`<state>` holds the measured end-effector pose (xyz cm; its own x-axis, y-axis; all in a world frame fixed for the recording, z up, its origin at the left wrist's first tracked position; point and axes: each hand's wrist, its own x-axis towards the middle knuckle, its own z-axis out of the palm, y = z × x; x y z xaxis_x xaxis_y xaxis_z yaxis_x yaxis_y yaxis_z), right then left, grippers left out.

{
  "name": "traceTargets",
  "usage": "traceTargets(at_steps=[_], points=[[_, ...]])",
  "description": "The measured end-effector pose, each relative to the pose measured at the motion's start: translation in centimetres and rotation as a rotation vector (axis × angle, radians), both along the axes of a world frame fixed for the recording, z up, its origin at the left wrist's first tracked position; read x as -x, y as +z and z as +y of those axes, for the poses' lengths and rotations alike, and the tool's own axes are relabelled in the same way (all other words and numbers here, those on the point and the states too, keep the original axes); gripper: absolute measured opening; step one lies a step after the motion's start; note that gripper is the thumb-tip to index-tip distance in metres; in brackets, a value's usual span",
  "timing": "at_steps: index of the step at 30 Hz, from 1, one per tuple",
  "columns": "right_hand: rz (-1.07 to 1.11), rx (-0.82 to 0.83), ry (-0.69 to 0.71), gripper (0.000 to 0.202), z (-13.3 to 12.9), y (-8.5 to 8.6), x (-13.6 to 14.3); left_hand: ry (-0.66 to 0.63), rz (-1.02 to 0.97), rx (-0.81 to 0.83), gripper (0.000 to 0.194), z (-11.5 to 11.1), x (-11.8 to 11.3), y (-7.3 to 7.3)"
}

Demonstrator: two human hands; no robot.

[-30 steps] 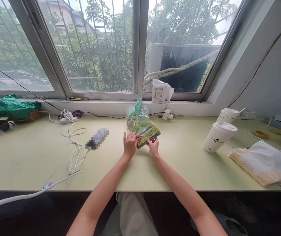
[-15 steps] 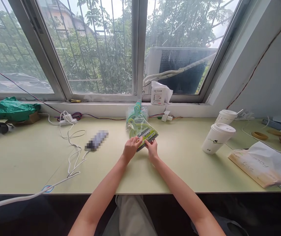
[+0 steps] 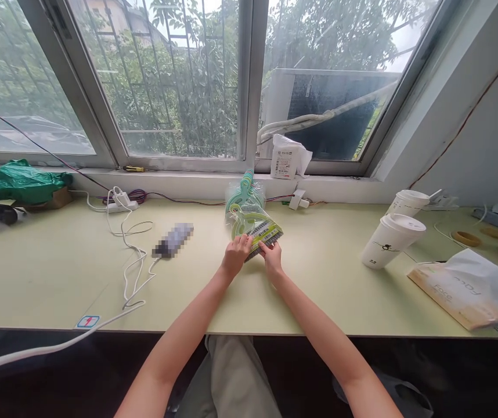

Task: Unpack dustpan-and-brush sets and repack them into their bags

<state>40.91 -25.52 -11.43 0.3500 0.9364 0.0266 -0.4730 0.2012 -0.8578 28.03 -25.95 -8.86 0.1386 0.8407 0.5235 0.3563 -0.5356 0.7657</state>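
Packet [image 3: 251, 223] slightly more upright than before, both hands unmoved.

The packet of clips [image 3: 252, 223] lies on the worktop [image 3: 57, 273], near its middle, its far end toward the window sill [image 3: 188, 177]. The left hand [image 3: 234, 258] and right hand [image 3: 272, 259] meet at its near end. Left of it lie a cable [image 3: 132, 255] and a power strip [image 3: 121, 204]; farther left, a bag [image 3: 20, 183]. On the sill behind the packet stands a small pack [image 3: 287, 158]. To the right stand two cups [image 3: 392, 241], with a paper bag [image 3: 471, 290] before them.
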Motion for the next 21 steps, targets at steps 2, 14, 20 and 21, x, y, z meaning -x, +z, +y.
traceTargets(at_steps=[2,14,20,21], points=[[0.023,0.001,-0.012,0.043,0.1,-0.1,-0.1,-0.035,-0.025,0.011,0.027,-0.2,-0.2,-0.1],[0.120,0.031,-0.069,0.040,0.4,0.9,-1.4,0.044,-0.454,0.067,0.074,0.2,0.1,1.3],[0.079,-0.027,-0.076,0.052,0.2,0.9,-1.0,-0.385,-0.683,0.688,0.073,1.3,-0.9,-1.3],[0.080,-0.038,-0.106,0.055,0.2,0.9,-1.1,-0.473,-0.670,0.760,0.070,1.2,-1.3,-1.8]])
